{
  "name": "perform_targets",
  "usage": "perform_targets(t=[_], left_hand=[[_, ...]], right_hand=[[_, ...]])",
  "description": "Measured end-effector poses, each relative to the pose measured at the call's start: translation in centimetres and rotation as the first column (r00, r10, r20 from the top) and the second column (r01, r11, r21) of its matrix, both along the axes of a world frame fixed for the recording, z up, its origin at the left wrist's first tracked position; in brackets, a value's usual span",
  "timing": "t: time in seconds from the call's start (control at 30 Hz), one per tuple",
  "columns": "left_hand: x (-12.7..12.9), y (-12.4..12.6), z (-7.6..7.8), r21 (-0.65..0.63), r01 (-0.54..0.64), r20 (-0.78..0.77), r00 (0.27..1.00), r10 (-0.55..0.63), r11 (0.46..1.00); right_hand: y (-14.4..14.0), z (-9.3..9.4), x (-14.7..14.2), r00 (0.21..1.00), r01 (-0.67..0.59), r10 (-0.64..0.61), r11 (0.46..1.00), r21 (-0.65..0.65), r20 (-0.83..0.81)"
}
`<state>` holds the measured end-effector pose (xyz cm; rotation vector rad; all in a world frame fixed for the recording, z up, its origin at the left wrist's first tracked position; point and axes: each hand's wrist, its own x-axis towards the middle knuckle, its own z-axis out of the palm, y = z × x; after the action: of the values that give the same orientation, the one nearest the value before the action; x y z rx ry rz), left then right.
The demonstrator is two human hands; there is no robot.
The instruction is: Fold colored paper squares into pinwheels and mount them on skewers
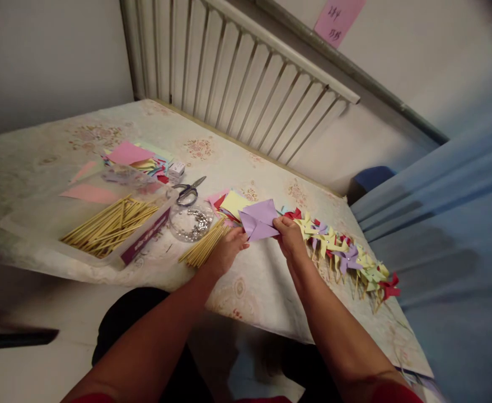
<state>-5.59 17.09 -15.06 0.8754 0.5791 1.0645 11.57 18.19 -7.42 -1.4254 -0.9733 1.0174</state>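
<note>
A square of purple paper (259, 217) with cut or crease lines is held up over the table between my hands. My right hand (290, 234) pinches its right edge between thumb and fingers. At the paper's lower left corner, my left hand (231, 246) has its fingers closed on the edge. Behind it lies a stack of coloured paper (234, 204), yellow on top. Next to my left hand is a bundle of thin wooden sticks (201, 249). Several finished paper pinwheels (348, 257) on sticks lie in a row right of my right hand.
A clear plastic box (115, 258) of sticks stands at the left, near scissors (189, 191) and a round clear dish (178, 232) of small shiny metal pieces. Behind are paper scraps (130, 154) and a small box (176, 170). A radiator (237, 78) and blue curtain (451, 240) border the table.
</note>
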Motion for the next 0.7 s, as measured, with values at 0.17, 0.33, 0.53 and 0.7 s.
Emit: perform_targets(t=[0.17, 0.33, 0.53, 0.7], left_hand=[[0.4, 0.1, -0.1, -0.087, 0.035, 0.108, 0.994, -0.026, 0.996], [0.6, 0.0, -0.2, -0.15, 0.001, 0.116, 0.993, 0.017, 0.989], [0.4, 0.2, -0.2, -0.143, -0.048, 0.096, 0.993, 0.062, 0.988], [0.5, 0.3, -0.7, -0.154, -0.061, 0.103, 0.992, 0.077, 0.986]], right_hand=[[-2.1, -1.3, -0.9, 0.999, 0.004, -0.007, 0.998, -0.061, -0.049], [-3.0, -2.3, -1.3, 0.998, 0.004, -0.008, 0.998, -0.065, -0.068], [-3.5, -2.8, -1.4, 0.994, -0.007, -0.003, 0.996, -0.092, -0.108], [-3.8, -3.3, -1.6, 0.996, -0.011, 0.001, 0.994, -0.109, -0.087]])
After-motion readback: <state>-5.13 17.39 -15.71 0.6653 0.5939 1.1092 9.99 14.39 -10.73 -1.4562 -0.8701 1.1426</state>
